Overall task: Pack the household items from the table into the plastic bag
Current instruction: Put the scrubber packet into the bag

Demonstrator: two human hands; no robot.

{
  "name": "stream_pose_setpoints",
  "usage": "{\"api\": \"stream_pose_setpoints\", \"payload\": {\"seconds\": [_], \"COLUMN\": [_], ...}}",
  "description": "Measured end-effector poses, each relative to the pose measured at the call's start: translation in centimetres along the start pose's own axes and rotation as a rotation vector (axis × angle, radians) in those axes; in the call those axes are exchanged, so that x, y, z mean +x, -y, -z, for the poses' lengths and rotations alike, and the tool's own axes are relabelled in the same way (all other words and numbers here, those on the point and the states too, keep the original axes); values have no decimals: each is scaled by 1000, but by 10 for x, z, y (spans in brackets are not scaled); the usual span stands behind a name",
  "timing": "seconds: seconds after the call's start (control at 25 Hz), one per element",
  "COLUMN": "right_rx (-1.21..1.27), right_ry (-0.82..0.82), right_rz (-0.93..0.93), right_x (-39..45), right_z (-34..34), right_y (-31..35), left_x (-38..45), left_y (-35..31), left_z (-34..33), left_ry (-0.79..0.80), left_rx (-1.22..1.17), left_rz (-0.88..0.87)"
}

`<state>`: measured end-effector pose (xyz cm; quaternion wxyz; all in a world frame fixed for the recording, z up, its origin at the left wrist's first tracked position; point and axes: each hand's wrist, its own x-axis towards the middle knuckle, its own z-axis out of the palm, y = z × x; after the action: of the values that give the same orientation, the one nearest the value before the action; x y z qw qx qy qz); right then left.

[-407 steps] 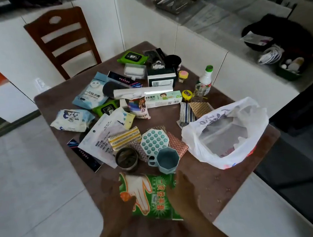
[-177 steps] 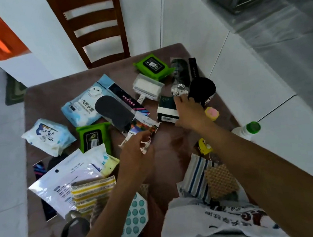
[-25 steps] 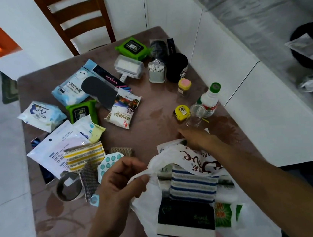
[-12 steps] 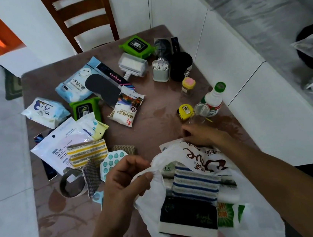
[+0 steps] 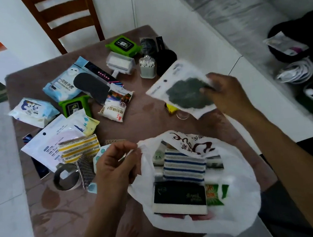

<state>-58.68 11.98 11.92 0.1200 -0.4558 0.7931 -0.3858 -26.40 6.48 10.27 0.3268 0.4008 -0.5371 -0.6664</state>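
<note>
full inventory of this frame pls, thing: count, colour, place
plastic bag: 1, white, near table edge, mouth open
striped cloth: 1, blue-white, inside bag
box: 1, black, inside bag
flat packet: 1, white with dark contents, held above table
wipes packs: 2, green, far edge and left-centre
cotton swab jar: 1, grey, far side
salt bag: 1, white, centre
metal cup: 1, silver, left near side
chair: 1, brown, behind table
left hand: pinches bag rim
right hand: grips flat packet

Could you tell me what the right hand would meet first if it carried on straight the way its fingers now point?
The right hand grips a white packet with a dark pad inside and points left across the brown table. Beyond that packet, the white salt bag with the colourful top probably comes first, though the hand's height is unclear.
</note>
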Motion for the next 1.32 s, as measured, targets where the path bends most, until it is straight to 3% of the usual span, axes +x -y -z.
{"api": "stream_pose_setpoints", "payload": {"seconds": [0.08,0.2,0.28,0.4,0.48,0.6,0.72,0.76,0.84,0.92,0.96,1.04,1.12,1.2,1.32], "right_rx": [422,708,530,-160,-392,-467,-246,-283,-676,-906,-883,-646,-458,-396,-537], "right_ry": [-151,-88,8,155,227,285,690,806,889,647,461,149,-36,12,388], "right_rz": [-3,-59,-71,194,215,215,-84,-119,-89,-9,61,185,189,120,-61], "right_x": [-33,-98,-129,-146,-149,-138,-112,-104,-100,-106,-103,-92,-66,-29,23], "right_z": [39,45,21,-14,-23,-21,-19,-25,-43,-50,-47,-33,-24,-30,-61], "right_y": [21,40,42,24,16,12,15,19,13,15,18,24,22,8,-25], "left_x": [-1,-7,-8,-11,-13,-14,-13,-14,-15,-16,-14,-9,-2,4,8], "left_y": [0,-4,-6,-9,-12,-13,-12,-12,-11,-12,-12,-12,-14,-14,-13], "left_z": [-4,-6,-5,2,6,8,3,2,1,3,3,0,-7,-15,-19], "left_ry": [-28,-11,-7,-1,-4,1,21,20,12,-11,-32,-76,-100,-104,-117], "left_rx": [28,3,-28,-56,-72,-84,-88,-68,-20,30,54,82,110,139,162], "left_rz": [-24,-11,13,29,31,34,22,14,-6,-29,-32,-29,-47,-68,-60]}}
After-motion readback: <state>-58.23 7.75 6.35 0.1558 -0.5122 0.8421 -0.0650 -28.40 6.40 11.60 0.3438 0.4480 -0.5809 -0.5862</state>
